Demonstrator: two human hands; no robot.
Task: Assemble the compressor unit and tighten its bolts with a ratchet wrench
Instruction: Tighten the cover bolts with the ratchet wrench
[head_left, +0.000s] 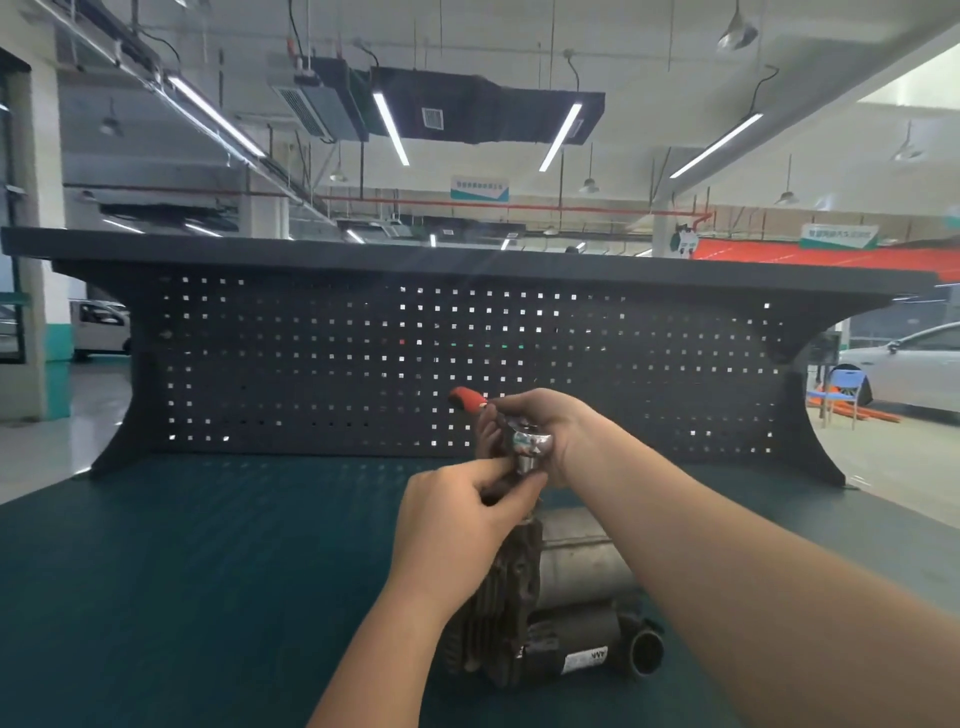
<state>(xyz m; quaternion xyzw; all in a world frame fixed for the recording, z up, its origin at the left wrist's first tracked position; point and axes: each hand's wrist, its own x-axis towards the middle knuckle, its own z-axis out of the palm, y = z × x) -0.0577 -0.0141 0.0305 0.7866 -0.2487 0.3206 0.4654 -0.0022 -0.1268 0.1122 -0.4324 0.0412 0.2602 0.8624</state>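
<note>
A green bench mat (197, 571) fills the lower frame. At lower centre lies the compressor (561, 597). Above it the right hand (550, 426) grips the wrench (527, 441) head-down, while the left hand (462, 519) pinches its socket, probably seating it for the bolts.

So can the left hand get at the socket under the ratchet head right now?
Probably yes: the left hand already has its fingertips pinched at the socket below the ratchet wrench, which the right hand holds above the compressor. Nothing sits between.
</note>
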